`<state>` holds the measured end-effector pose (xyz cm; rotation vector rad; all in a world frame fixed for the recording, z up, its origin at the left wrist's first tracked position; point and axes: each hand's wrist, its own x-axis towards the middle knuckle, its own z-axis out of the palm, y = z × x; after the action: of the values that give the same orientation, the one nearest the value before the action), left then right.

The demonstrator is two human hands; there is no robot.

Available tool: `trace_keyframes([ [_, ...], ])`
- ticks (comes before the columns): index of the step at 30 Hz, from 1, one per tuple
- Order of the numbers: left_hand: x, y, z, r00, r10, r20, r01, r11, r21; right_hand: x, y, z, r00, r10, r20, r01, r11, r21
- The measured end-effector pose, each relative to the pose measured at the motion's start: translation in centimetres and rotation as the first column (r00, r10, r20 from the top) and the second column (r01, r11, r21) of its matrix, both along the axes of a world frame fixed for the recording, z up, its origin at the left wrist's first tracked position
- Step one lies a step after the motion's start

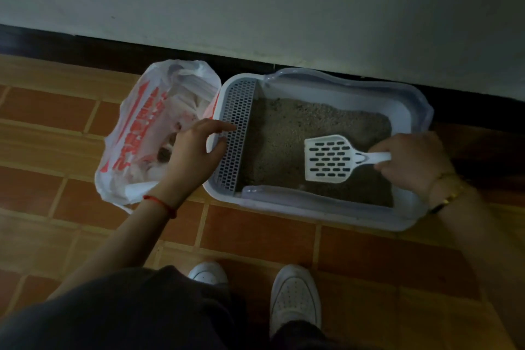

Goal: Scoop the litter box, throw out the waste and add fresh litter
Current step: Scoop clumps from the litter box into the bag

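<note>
A pale litter box [409, 111] sits on the tiled floor against the wall, holding grey-brown litter [306, 125]. A perforated grid step [237, 131] fills its left end. My right hand [412, 162] grips the handle of a white slotted scoop [329, 159], whose blade hangs over the litter and looks empty. My left hand [196, 150] hovers with fingers apart at the box's left rim, fingertips near the grid. A white plastic bag with red print [136, 133] stands open just left of the box, with dark clumps inside it.
A white wall with a dark baseboard [113, 51] runs right behind the box and bag. My two white shoes [294, 295] stand on the brown floor tiles [255, 230] in front of the box. My dark-trousered knee fills the lower left.
</note>
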<state>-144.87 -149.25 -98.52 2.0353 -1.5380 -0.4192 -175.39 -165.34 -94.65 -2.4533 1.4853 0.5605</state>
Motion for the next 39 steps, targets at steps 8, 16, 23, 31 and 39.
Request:
trace_keyframes([
  [8, 0.0, -0.3, -0.3, 1.000, -0.002, 0.002, 0.002, 1.000, 0.009, 2.4, 1.8, -2.4, 0.986, 0.166, -0.005, -0.166, 0.985, 0.047],
  [16, 0.7, 0.2, -0.2, 0.999, 0.031, -0.043, -0.031, 0.999, 0.011, 6.3, 3.0, -3.9, 0.980, 0.198, 0.018, -0.199, 0.977, 0.082],
  [23, 1.0, 0.8, -0.5, 0.993, 0.096, -0.064, -0.094, 0.995, 0.036, 9.7, 3.9, -4.8, 0.975, 0.219, 0.024, -0.221, 0.971, 0.091],
  [31, 1.4, 1.5, -0.7, 0.989, 0.123, -0.088, -0.121, 0.992, 0.023, 10.9, 2.7, -5.0, 0.978, 0.199, 0.062, -0.207, 0.964, 0.169],
  [39, 1.3, 1.7, 0.2, 0.986, 0.143, -0.086, -0.144, 0.989, -0.011, 8.3, 0.9, -6.5, 0.985, -0.070, 0.155, -0.023, 0.847, 0.532],
])
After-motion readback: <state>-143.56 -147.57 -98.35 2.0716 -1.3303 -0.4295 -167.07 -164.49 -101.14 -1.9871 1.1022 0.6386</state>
